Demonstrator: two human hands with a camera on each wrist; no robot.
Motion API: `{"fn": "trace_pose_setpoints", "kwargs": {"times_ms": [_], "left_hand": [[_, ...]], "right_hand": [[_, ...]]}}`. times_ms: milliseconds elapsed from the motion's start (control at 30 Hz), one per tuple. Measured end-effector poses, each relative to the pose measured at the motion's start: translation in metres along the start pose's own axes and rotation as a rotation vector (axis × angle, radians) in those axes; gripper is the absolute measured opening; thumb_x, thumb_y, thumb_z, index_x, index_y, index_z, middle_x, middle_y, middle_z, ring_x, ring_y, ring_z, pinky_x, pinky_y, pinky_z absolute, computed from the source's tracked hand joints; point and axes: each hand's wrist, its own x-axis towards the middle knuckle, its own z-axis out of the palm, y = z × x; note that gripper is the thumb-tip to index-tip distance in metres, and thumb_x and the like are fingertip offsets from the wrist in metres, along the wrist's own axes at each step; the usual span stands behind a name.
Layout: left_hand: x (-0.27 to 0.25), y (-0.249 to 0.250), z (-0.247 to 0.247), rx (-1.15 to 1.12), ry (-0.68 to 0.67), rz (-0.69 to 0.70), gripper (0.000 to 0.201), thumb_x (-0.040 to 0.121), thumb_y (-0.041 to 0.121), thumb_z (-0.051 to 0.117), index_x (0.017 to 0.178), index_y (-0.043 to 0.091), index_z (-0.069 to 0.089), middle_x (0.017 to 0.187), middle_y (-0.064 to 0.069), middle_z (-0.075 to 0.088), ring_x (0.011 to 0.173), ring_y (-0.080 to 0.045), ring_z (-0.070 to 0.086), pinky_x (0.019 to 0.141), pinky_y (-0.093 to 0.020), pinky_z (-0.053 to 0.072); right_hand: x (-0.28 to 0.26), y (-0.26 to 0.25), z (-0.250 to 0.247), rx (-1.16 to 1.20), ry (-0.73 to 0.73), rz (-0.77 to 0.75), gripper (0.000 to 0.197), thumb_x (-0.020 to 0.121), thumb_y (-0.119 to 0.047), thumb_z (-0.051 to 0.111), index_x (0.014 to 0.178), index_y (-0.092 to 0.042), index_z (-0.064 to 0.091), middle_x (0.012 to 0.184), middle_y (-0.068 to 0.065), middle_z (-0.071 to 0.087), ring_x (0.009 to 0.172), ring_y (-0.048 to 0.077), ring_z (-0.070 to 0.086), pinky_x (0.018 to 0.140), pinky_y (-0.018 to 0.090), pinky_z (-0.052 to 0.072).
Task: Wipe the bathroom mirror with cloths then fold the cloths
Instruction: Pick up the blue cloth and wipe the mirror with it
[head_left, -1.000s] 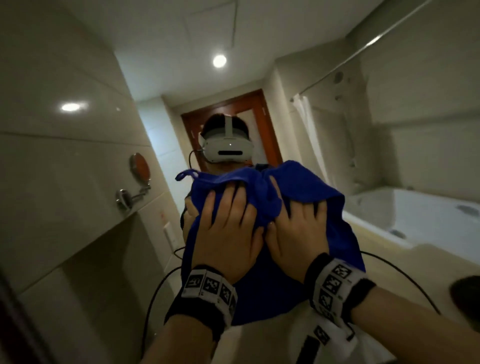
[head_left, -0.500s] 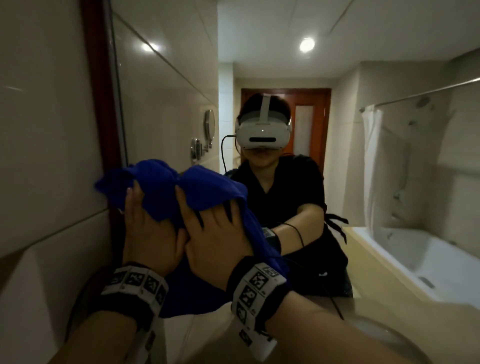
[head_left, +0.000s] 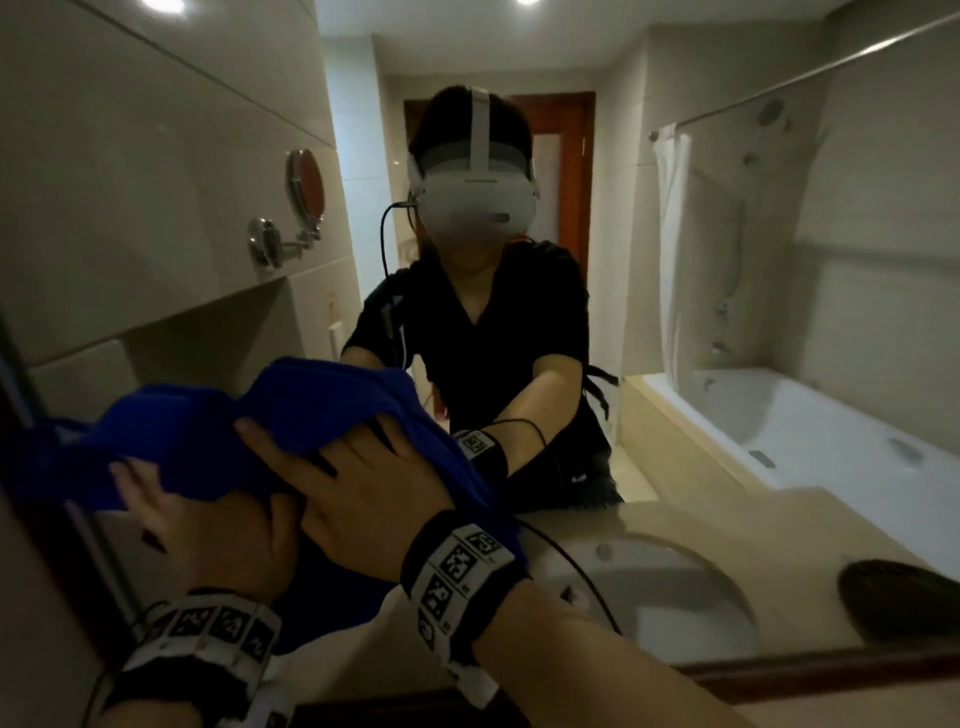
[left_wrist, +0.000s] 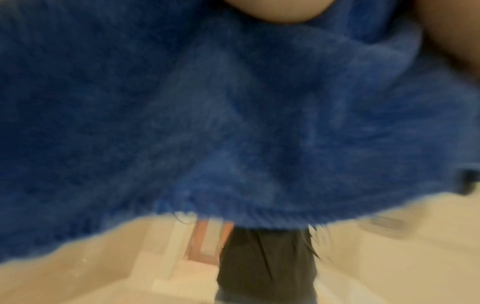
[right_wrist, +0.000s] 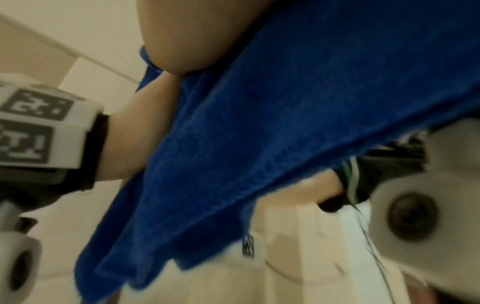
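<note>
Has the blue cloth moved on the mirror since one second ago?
Yes. The blue cloth has gone left: it was well apart from the mirror's dark left frame, and now its left end reaches that frame.

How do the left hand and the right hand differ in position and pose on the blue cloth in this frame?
The left hand sits lower and nearer the mirror's left edge; the right hand sits higher and further right. The right hand's thumb edge overlaps the left hand, which lies partly beneath it. The right hand's fingers show spread out, while the left hand's fingertips are hidden under cloth folds. Both press the same bunched blue cloth against the mirror, and both wear marker-tagged wristbands.
</note>
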Motion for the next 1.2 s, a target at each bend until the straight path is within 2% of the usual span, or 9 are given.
{"fn": "trace_pose_setpoints", "kwargs": {"times_ms": [67,133,233,433,567,700,800,933,1200], "left_hand": [[-0.02,0.04,-0.012,0.004,0.017,-0.033,0.095,0.086,0.06,-0.004,0.118,-0.002,0.061,0.106,-0.031,0.063,0.109,-0.055,0.048,0.107,-0.067,0.017],[-0.053,0.096,-0.038,-0.036,0.255,0.026,0.071,0.091,0.049,0.014,0.132,0.005,0.052,0.122,-0.028,0.059,0.126,-0.053,0.036,0.114,-0.06,-0.005],[-0.088,0.169,-0.052,-0.058,0.512,0.266,0.058,0.094,0.045,0.019,0.138,0.013,0.037,0.122,-0.03,0.058,0.122,-0.056,0.033,0.114,-0.058,-0.006],[-0.105,0.285,-0.042,0.117,0.331,0.402,0.06,0.079,0.038,0.034,0.124,0.006,0.055,0.111,-0.038,0.058,0.115,-0.055,0.032,0.112,-0.059,-0.012],[-0.115,0.374,-0.047,0.099,0.41,0.498,0.053,0.088,0.045,0.03,0.126,0.01,0.042,0.108,-0.034,0.062,0.117,-0.045,0.034,0.113,-0.054,-0.01],[-0.124,0.475,-0.059,0.144,0.554,0.661,0.061,0.097,0.045,0.021,0.116,0.003,0.062,0.106,-0.031,0.064,0.115,-0.042,0.038,0.114,-0.054,-0.004],[-0.13,0.558,-0.08,0.218,0.642,0.782,0.055,0.094,0.042,0.036,0.098,0.002,0.073,0.107,-0.028,0.066,0.117,-0.041,0.04,0.113,-0.055,0.003],[-0.144,0.682,-0.109,0.175,0.722,0.879,0.041,0.086,0.04,0.051,0.084,0.001,0.067,0.116,-0.028,0.062,0.124,-0.038,0.038,0.112,-0.056,0.007],[-0.181,0.89,-0.118,0.09,0.71,1.066,0.053,0.094,0.039,0.048,0.131,0.002,0.04,0.147,-0.019,0.032,0.138,-0.032,0.025,0.116,-0.051,-0.003]], "right_hand": [[-0.033,0.02,0.006,0.012,0.009,0.026,0.069,0.085,-0.047,0.054,0.149,-0.034,0.032,0.139,-0.005,0.05,0.121,0.021,0.035,0.101,0.04,0.023],[-0.07,0.044,0.013,0.011,-0.013,0.04,0.069,0.084,-0.047,0.055,0.148,-0.035,0.034,0.139,-0.004,0.051,0.121,0.022,0.035,0.099,0.041,0.024],[-0.127,0.082,0.022,0.044,-0.026,0.06,0.068,0.083,-0.046,0.058,0.146,-0.034,0.038,0.137,-0.002,0.053,0.121,0.022,0.036,0.095,0.039,0.028],[-0.219,0.177,0.024,0.087,-0.006,0.131,0.062,0.086,-0.045,0.048,0.145,-0.033,0.033,0.131,-0.002,0.051,0.113,0.023,0.041,0.084,0.039,0.032],[-0.287,0.252,0.023,0.112,0.013,0.222,0.063,0.087,-0.044,0.046,0.146,-0.035,0.027,0.119,-0.002,0.061,0.101,0.025,0.05,0.077,0.037,0.039],[-0.359,0.347,0.018,0.091,0.097,0.25,0.053,0.094,-0.041,0.032,0.146,-0.036,0.026,0.113,0.0,0.063,0.097,0.029,0.056,0.078,0.04,0.036],[-0.406,0.418,0.011,0.053,0.189,0.304,0.05,0.097,-0.042,0.023,0.146,-0.034,0.02,0.119,0.002,0.054,0.102,0.03,0.049,0.08,0.042,0.035],[-0.47,0.512,0.001,0.007,0.281,0.421,0.05,0.096,-0.042,0.019,0.145,-0.031,0.018,0.122,0.004,0.043,0.104,0.031,0.046,0.085,0.045,0.034],[-0.592,0.64,-0.016,-0.015,0.287,0.717,0.045,0.086,-0.034,0.041,0.127,-0.015,0.043,0.121,0.016,0.049,0.107,0.034,0.043,0.094,0.047,0.031]]}}
